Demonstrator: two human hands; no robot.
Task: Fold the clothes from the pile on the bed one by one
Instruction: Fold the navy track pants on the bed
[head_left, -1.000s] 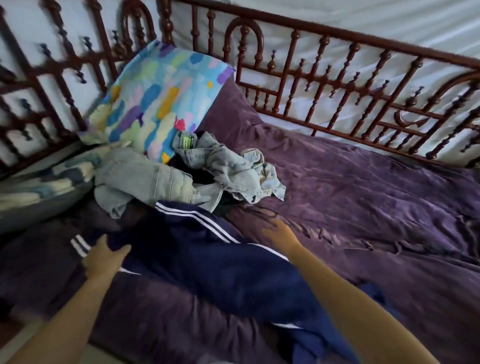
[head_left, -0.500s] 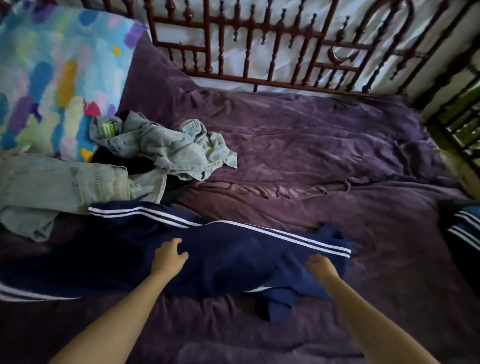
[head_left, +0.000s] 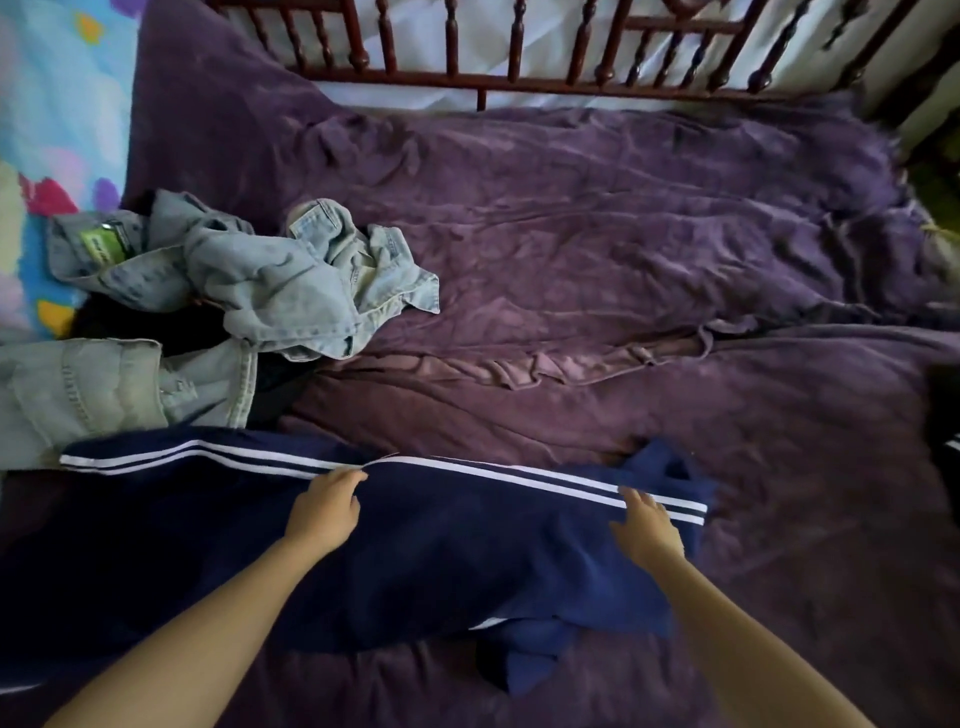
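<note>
Navy track pants (head_left: 441, 551) with white side stripes lie stretched left to right across the near part of the purple bedspread (head_left: 623, 249). My left hand (head_left: 324, 512) is at the middle of their far striped edge, fingers curled onto the fabric, which lifts slightly there. Near the right end, my right hand (head_left: 647, 530) rests on the pants with its fingers laid out over the stripes. The pile sits at the left: a crumpled light denim garment (head_left: 291, 291), another denim piece (head_left: 104, 389) and something black (head_left: 171, 327) between them.
A colourful patterned pillow (head_left: 57, 130) leans at the far left behind the pile. A dark red wooden rail (head_left: 519, 78) runs along the back of the bed. Another dark striped garment (head_left: 948, 436) shows at the right edge.
The view has swung right and down. Both hands moved up to the pants' far striped edge, the left hand from the left end to the middle, and the pants now lie straighter.
</note>
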